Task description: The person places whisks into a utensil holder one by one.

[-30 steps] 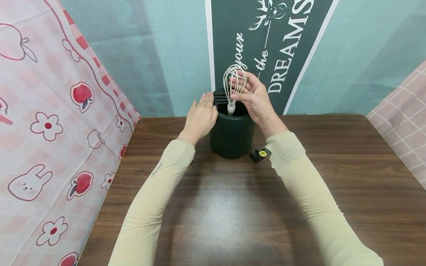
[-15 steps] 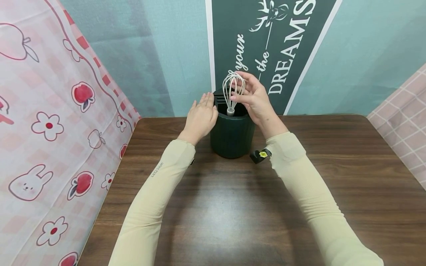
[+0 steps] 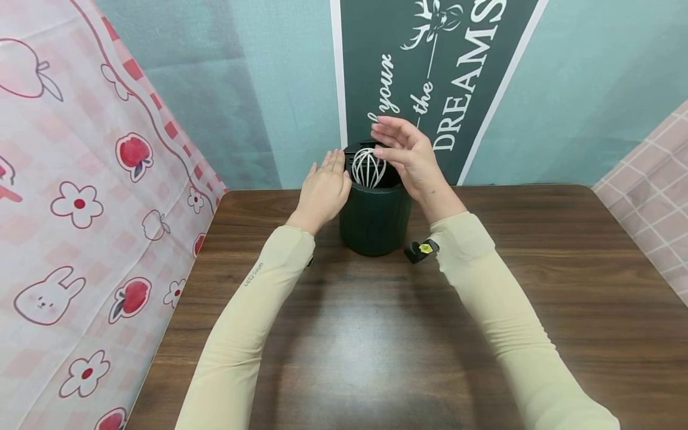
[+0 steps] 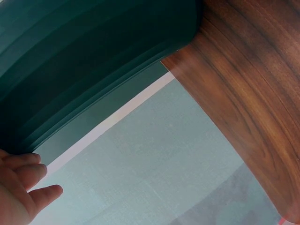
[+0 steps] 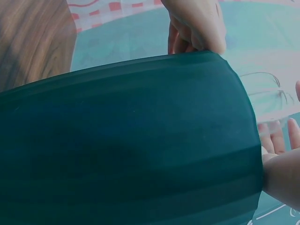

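A dark green utensil holder point(image 3: 374, 224) with a slotted section at its back stands upright on the table. A white whisk point(image 3: 368, 170) sits inside it, its wire loops showing above the front rim and its handle hidden. My left hand point(image 3: 324, 188) rests against the holder's left upper edge with fingers extended. Over the right side of the opening is my right hand point(image 3: 412, 155), fingers loosely bent, thumb apart from them, holding nothing. In the right wrist view the holder's wall point(image 5: 131, 136) hides much of the scene, and the whisk's loops look faint beyond the rim.
The brown wooden table point(image 3: 365, 340) ends just behind the holder, at a teal cloth backdrop point(image 3: 290, 89) with a dark printed panel. A pink patterned cloth point(image 3: 80, 239) hangs along the left. Each sleeve carries a wrist device; the right one is a black mount point(image 3: 420, 251).
The whisk has dropped from upright above the rim to lower inside the holder. My right hand has let go of it and stays almost in place. The left hand has not moved.
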### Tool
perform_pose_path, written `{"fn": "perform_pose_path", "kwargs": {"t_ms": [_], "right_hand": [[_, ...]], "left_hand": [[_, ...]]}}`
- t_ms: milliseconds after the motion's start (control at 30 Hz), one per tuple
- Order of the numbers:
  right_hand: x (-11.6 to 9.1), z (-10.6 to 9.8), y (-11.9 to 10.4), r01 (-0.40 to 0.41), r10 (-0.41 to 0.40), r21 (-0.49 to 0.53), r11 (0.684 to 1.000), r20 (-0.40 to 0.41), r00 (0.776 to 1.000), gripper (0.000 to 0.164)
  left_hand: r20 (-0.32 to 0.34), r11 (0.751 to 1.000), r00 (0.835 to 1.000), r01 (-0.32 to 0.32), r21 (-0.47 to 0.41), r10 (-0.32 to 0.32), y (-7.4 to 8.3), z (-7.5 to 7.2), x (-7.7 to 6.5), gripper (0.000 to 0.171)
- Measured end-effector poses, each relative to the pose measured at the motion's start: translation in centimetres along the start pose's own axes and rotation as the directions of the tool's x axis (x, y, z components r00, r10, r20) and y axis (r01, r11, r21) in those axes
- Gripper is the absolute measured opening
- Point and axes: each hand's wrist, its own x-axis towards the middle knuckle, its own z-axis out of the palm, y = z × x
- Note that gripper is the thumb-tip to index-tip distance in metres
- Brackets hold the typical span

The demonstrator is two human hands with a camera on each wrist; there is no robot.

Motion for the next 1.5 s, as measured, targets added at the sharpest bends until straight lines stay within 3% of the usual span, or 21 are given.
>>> {"fn": "perform_pose_path", "kwargs": {"t_ms": [1200,1500], "right_hand": [[-2.3,-0.6,-0.9,-0.048,0.045,0.094,0.994,0.036,0.998,0.040],[-0.4,-0.5,-0.7,-0.045,0.045,0.100,0.994,0.000,0.999,0.042]], "left_hand": [[-0.021,0.999,0.999,0.041,0.012,-0.041,2.0,0.1,-2.2,0.053],[-0.010,1.000,1.000,0.015,-0.006,-0.015,0.5,-0.1,-0.3,0.053]]}}
